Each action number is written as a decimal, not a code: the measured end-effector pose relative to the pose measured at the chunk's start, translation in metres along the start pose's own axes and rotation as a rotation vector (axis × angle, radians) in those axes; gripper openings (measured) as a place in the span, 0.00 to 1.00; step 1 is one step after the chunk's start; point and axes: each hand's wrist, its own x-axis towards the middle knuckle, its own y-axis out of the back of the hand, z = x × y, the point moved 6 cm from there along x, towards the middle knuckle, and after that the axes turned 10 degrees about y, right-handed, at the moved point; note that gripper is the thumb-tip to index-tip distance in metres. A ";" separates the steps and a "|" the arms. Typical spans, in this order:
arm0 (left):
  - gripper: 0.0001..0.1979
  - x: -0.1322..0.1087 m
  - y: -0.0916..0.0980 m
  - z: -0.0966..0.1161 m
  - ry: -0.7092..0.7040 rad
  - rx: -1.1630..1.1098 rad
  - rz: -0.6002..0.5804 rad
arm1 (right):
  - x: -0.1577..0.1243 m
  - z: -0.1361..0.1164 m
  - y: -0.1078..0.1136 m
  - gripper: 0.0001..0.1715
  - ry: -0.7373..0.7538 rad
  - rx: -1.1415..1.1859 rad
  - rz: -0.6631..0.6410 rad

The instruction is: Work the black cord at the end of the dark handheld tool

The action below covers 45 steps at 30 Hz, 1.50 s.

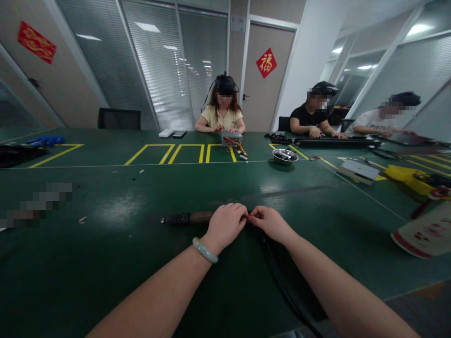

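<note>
A slim cylindrical tool that looks like an electric screwdriver [200, 218] lies on the green table, its metal tip pointing left. It has a black front part and a brown body. My left hand [227, 225], with a bracelet at the wrist, is closed over the tool's rear end and hides it. Just to the right, my right hand [269, 222] is closed in a pinch, its fingertips meeting those of my left. What the pinch holds is hidden. A black cord [278, 272] runs from beneath my right hand toward the table's near edge.
Yellow tape lines mark the green table [123, 263]. A metal bowl [285, 157] holds small dark parts. Across the table a person works at a grey box with coloured wires [232, 138]. Two more people sit at the right, near a yellow tray [405, 176] and a patterned container [424, 232].
</note>
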 end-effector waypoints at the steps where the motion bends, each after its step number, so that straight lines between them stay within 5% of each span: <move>1: 0.02 0.000 0.000 0.000 0.004 0.004 -0.001 | 0.000 -0.001 0.000 0.11 0.005 0.000 0.002; 9: 0.07 -0.001 0.002 0.000 0.014 0.022 0.015 | -0.001 -0.004 0.003 0.11 0.034 -0.032 0.049; 31: 0.05 -0.003 0.003 -0.002 -0.042 0.060 0.046 | 0.001 0.001 0.004 0.15 0.015 -0.121 -0.065; 45: 0.06 -0.002 0.004 0.001 -0.020 0.114 0.027 | 0.002 0.001 0.006 0.13 0.048 -0.113 0.001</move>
